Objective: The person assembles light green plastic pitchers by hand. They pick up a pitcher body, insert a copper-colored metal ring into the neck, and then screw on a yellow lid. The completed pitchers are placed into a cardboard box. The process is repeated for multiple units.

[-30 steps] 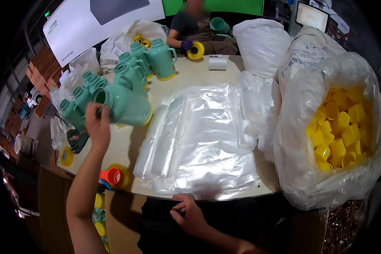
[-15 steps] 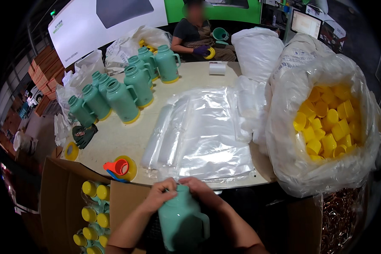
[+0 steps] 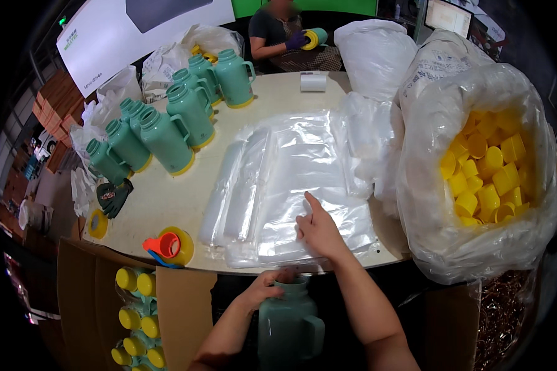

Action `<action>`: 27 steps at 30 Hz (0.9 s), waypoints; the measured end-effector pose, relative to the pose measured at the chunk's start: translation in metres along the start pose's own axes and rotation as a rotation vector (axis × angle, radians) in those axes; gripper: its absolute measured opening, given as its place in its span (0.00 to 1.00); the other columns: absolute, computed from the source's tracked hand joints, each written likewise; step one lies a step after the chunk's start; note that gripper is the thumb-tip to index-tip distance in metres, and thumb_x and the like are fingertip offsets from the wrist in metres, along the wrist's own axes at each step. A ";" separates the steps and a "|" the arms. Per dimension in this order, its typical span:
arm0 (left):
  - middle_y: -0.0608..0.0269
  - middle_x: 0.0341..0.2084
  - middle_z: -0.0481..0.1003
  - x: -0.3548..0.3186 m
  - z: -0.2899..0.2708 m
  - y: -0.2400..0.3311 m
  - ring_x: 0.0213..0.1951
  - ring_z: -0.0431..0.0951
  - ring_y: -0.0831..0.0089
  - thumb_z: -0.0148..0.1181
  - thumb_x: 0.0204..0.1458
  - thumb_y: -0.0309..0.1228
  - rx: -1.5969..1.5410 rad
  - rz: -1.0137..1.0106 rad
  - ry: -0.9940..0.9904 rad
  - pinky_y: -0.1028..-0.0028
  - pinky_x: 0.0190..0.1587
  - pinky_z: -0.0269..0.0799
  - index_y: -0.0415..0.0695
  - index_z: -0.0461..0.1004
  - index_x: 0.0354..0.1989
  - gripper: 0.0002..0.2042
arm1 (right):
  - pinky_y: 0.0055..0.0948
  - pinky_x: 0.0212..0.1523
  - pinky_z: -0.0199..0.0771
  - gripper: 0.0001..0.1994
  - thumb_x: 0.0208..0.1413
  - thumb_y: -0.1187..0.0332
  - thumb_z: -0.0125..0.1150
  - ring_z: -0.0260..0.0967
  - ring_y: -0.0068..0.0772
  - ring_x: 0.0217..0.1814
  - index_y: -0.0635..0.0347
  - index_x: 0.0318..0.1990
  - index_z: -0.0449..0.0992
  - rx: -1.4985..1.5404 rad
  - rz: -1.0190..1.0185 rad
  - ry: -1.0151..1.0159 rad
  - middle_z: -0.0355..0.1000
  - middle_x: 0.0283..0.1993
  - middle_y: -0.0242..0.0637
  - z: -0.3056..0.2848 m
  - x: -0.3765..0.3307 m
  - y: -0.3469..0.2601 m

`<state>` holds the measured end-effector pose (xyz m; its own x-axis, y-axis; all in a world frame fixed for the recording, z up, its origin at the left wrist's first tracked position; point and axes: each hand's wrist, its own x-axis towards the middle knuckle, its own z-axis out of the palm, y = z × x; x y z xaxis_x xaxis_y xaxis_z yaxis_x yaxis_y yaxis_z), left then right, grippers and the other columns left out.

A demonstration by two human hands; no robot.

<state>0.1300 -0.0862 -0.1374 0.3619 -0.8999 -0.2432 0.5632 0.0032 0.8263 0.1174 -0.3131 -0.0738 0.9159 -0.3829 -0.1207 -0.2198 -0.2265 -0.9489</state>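
Observation:
In front of me at the table's near edge, a green thermos jug (image 3: 286,328) stands uncapped with its handle to the right. My left hand (image 3: 261,290) grips it at the neck, with fingertips over the open mouth. My right hand (image 3: 320,232) is stretched forward over a stack of clear plastic bags (image 3: 306,164), empty, index finger pointing ahead and thumb apart. Whether its fingertips touch the top bag I cannot tell. Rolled or folded bags (image 3: 244,191) lie along the left of the stack.
Several uncapped green jugs (image 3: 167,142) stand at the table's left. Nearer are a glove (image 3: 113,196), a yellow tape roll (image 3: 178,246) and an orange ring-shaped piece (image 3: 168,245). A carton (image 3: 185,309) holds yellow-capped jugs; a sack (image 3: 424,204) holds yellow cups. A co-worker (image 3: 278,37) sits opposite.
My right hand has left the jug's neck and reached forward over the bags. My left hand stays at the jug's mouth. The co-worker now holds a green jug with a yellow end.

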 end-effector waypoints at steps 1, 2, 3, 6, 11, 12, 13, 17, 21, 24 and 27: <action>0.66 0.36 0.66 0.003 0.000 -0.001 0.38 0.66 0.76 0.72 0.43 0.42 0.041 0.015 -0.002 0.76 0.40 0.63 0.47 0.60 0.24 0.23 | 0.26 0.32 0.71 0.35 0.64 0.70 0.55 0.69 0.26 0.24 0.73 0.74 0.48 0.196 0.028 -0.039 0.72 0.24 0.34 -0.001 0.010 0.004; 0.65 0.36 0.66 0.005 0.001 -0.004 0.38 0.66 0.75 0.72 0.42 0.43 0.081 0.030 -0.006 0.76 0.40 0.63 0.47 0.59 0.23 0.23 | 0.29 0.35 0.72 0.35 0.63 0.68 0.55 0.71 0.30 0.27 0.72 0.74 0.49 0.155 0.038 -0.008 0.73 0.24 0.37 0.001 0.013 0.010; 0.64 0.37 0.66 0.007 0.001 -0.005 0.38 0.66 0.74 0.72 0.41 0.43 0.123 0.045 -0.006 0.75 0.41 0.63 0.47 0.58 0.23 0.24 | 0.31 0.37 0.72 0.35 0.62 0.66 0.55 0.73 0.35 0.29 0.71 0.74 0.50 0.115 0.047 0.021 0.74 0.25 0.40 0.005 0.014 0.018; 0.64 0.35 0.66 0.007 -0.005 0.000 0.42 0.64 0.72 0.67 0.43 0.33 0.090 0.033 -0.058 0.73 0.48 0.61 0.47 0.57 0.26 0.19 | 0.34 0.41 0.73 0.37 0.62 0.65 0.56 0.74 0.38 0.31 0.72 0.74 0.48 0.090 -0.016 0.038 0.75 0.25 0.42 0.010 0.025 0.030; 0.64 0.35 0.66 0.003 -0.008 0.001 0.40 0.64 0.73 0.68 0.41 0.32 0.092 0.050 -0.062 0.74 0.47 0.61 0.46 0.56 0.25 0.19 | 0.33 0.39 0.71 0.39 0.62 0.62 0.58 0.70 0.36 0.26 0.76 0.73 0.47 0.143 -0.062 0.075 0.72 0.21 0.39 0.006 0.017 0.017; 0.64 0.35 0.66 0.005 -0.006 0.000 0.40 0.64 0.73 0.68 0.41 0.32 0.085 0.053 -0.066 0.74 0.47 0.61 0.45 0.57 0.25 0.19 | 0.32 0.39 0.71 0.40 0.62 0.62 0.58 0.69 0.35 0.25 0.77 0.73 0.46 0.135 -0.086 0.069 0.71 0.21 0.39 0.002 0.016 0.019; 0.64 0.35 0.66 0.007 -0.004 -0.002 0.39 0.64 0.73 0.68 0.41 0.32 0.077 0.055 -0.068 0.74 0.47 0.61 0.45 0.57 0.25 0.19 | 0.32 0.38 0.71 0.40 0.61 0.62 0.58 0.68 0.35 0.25 0.77 0.73 0.46 0.127 -0.088 0.072 0.70 0.20 0.39 0.000 0.020 0.023; 0.64 0.36 0.67 0.009 -0.007 0.003 0.40 0.64 0.73 0.67 0.42 0.32 0.145 -0.011 -0.063 0.74 0.47 0.61 0.46 0.57 0.25 0.19 | 0.32 0.36 0.70 0.40 0.61 0.63 0.57 0.67 0.34 0.24 0.79 0.72 0.46 0.125 -0.075 0.064 0.68 0.19 0.40 0.004 0.021 0.028; 0.63 0.36 0.68 0.010 -0.003 0.005 0.39 0.64 0.73 0.68 0.43 0.33 0.127 0.052 -0.081 0.74 0.46 0.61 0.46 0.56 0.24 0.20 | 0.24 0.31 0.67 0.39 0.62 0.68 0.57 0.63 0.22 0.24 0.77 0.74 0.43 0.111 -0.057 0.042 0.67 0.21 0.32 0.006 0.017 0.025; 0.62 0.36 0.68 0.011 -0.004 0.005 0.39 0.65 0.73 0.68 0.43 0.33 0.152 0.052 -0.082 0.74 0.45 0.61 0.46 0.56 0.23 0.21 | 0.20 0.29 0.65 0.39 0.63 0.71 0.57 0.61 0.15 0.24 0.75 0.74 0.42 0.138 -0.042 0.013 0.66 0.22 0.27 0.010 0.017 0.034; 0.62 0.36 0.68 0.011 -0.004 0.002 0.39 0.65 0.73 0.68 0.44 0.33 0.124 0.049 -0.091 0.74 0.45 0.62 0.46 0.56 0.23 0.21 | 0.32 0.34 0.69 0.30 0.62 0.63 0.58 0.68 0.34 0.25 0.79 0.64 0.59 0.118 -0.066 0.043 0.71 0.23 0.42 0.010 0.017 0.037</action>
<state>0.1385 -0.0946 -0.1403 0.3150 -0.9357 -0.1588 0.4482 -0.0008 0.8939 0.1286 -0.3194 -0.1135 0.9114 -0.4089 -0.0467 -0.1160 -0.1465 -0.9824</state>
